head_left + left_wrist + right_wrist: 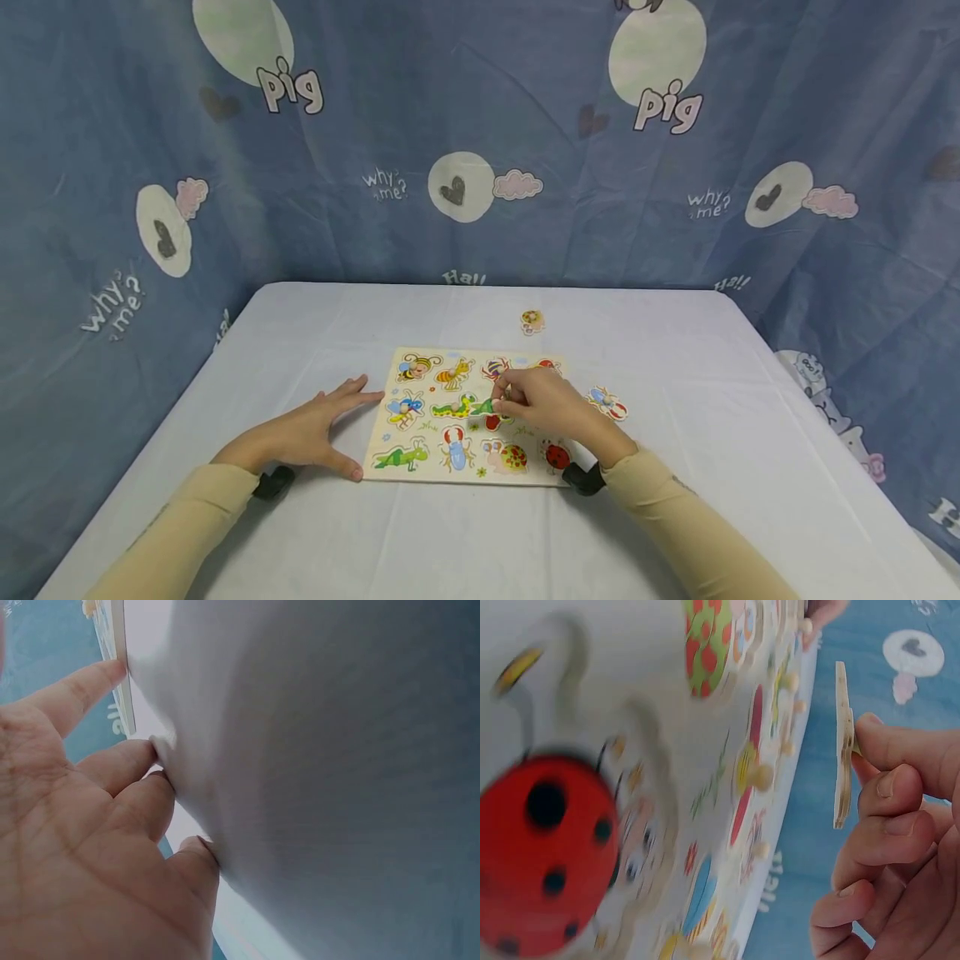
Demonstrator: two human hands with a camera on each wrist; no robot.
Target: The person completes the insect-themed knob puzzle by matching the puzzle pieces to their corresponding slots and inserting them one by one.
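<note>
A wooden insect peg puzzle board (450, 429) lies on the white table. My left hand (311, 429) rests beside its left edge with fingers spread, index finger and thumb touching the edge; in the left wrist view the hand (97, 817) shows one fingertip against the board's side. Over the board, my right hand (540, 400) pinches a green puzzle piece (483, 407). The right wrist view shows that puzzle piece (843, 750) edge-on, lifted off the board, held between thumb and fingers of the right hand (900, 817). Its printed face is mostly hidden.
A snail piece (532, 322) lies on the table behind the board. Right of the board is a blue and red stag beetle piece (606, 402), partly close to the right wrist. A patterned blue cloth (480, 108) hangs behind the table (337, 317).
</note>
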